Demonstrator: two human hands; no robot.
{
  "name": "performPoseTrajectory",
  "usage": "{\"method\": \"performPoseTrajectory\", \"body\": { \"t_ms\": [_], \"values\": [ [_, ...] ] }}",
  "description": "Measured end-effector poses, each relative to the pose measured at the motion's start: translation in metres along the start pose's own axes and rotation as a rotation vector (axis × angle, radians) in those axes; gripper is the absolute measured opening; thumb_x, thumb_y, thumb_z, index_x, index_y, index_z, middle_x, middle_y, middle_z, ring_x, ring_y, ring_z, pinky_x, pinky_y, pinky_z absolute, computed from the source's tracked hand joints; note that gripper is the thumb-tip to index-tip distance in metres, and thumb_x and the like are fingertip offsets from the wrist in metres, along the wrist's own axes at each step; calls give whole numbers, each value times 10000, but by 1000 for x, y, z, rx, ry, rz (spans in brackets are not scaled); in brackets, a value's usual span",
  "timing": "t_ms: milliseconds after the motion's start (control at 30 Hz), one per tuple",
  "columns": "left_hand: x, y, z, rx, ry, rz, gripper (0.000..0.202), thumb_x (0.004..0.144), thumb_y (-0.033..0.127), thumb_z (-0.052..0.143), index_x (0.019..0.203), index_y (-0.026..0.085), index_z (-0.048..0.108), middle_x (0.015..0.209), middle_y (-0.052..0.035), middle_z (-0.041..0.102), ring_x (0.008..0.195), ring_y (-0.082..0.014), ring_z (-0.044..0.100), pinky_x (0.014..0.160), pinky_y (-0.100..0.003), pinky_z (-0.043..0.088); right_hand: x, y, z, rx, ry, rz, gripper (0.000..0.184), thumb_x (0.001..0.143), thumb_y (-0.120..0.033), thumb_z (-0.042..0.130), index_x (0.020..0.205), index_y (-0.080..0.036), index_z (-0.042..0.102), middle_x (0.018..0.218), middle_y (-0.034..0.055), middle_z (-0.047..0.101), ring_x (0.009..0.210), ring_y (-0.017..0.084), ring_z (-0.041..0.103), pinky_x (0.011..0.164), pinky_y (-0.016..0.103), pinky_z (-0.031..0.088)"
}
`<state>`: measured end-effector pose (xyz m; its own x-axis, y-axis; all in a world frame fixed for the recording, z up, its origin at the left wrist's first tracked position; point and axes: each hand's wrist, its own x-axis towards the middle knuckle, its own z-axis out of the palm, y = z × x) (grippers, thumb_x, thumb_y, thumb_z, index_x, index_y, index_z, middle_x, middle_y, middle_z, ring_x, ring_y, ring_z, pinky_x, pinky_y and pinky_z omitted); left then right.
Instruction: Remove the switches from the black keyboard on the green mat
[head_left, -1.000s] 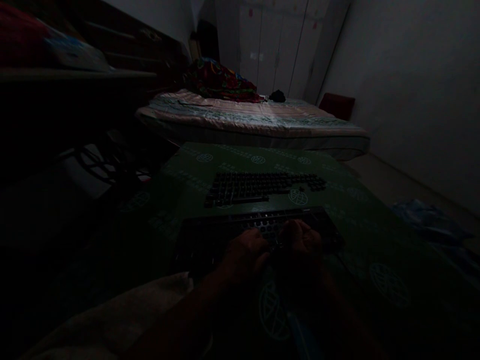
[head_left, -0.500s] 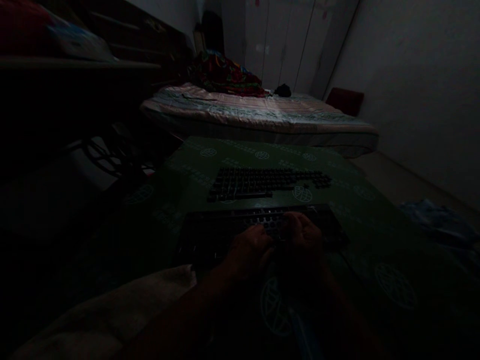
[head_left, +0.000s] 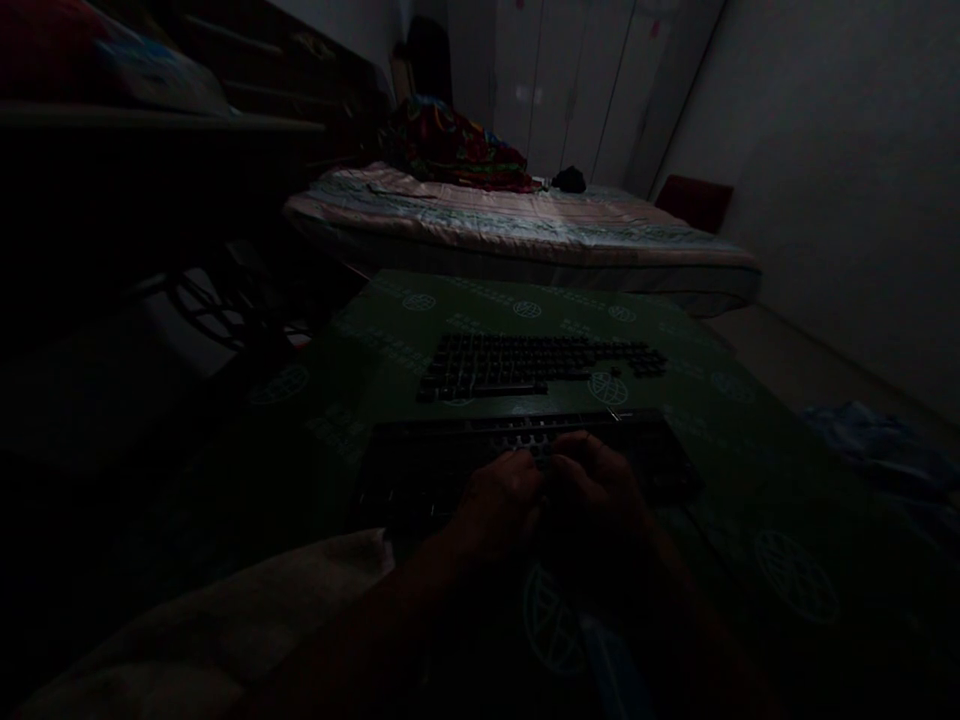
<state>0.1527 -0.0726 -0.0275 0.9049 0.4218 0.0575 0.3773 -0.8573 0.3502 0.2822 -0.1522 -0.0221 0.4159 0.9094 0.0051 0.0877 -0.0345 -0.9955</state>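
A dark keyboard base [head_left: 412, 450] lies across the green table, with a row of pale key sockets showing near its middle. Behind it, loose black keycaps [head_left: 502, 366] are set out in keyboard order. My left hand [head_left: 499, 495] rests over the middle of the base, fingers curled down. Right beside it, my right hand [head_left: 600, 482] bends over the same spot with its fingertips drawn together. Darkness hides whatever lies between the fingers of either hand. A thin shiny item [head_left: 615, 414] rests at the base's far edge.
Under everything spreads a green printed table cover [head_left: 480, 290]. A beige cloth [head_left: 300, 590] lies at the near left, and a bluish object [head_left: 611, 660] is at the near edge. Beyond the table stands a bed [head_left: 525, 220]; a cable [head_left: 705, 530] trails from the base's right side.
My right hand has lowered and moved slightly left, its fingers now down against the keyboard beside my left hand. My left hand has barely moved.
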Motion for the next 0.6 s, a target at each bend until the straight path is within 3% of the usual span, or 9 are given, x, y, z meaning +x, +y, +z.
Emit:
{"method": "performPoseTrajectory", "body": {
  "t_ms": [233, 400, 600],
  "values": [
    [1, 1, 0, 8, -7, -8, 151, 801, 238, 481, 875, 161, 589, 918, -60, 558, 855, -184, 518, 737, -303, 443, 0, 0, -7, -33, -88, 0, 229, 788, -402, 537, 782, -173, 553, 621, -26, 515, 537, 93, 460, 481, 200, 380],
    [2, -2, 2, 16, 8, 3, 149, 809, 249, 478, 881, 169, 580, 909, -50, 555, 838, -175, 516, 736, -301, 439, 0, 4, -14, -98, -184, 7, 174, 780, -344, 563, 807, -172, 568, 693, -5, 560, 603, 110, 501, 522, 210, 398],
    [2, -2, 1, 7, -21, -33, 134, 806, 259, 486, 860, 176, 576, 896, -42, 553, 828, -173, 522, 704, -287, 437, 3, 5, -13, -255, -156, -105, 146, 777, -329, 551, 742, -188, 544, 667, -17, 560, 621, 117, 505, 552, 220, 393]
  ]
}}
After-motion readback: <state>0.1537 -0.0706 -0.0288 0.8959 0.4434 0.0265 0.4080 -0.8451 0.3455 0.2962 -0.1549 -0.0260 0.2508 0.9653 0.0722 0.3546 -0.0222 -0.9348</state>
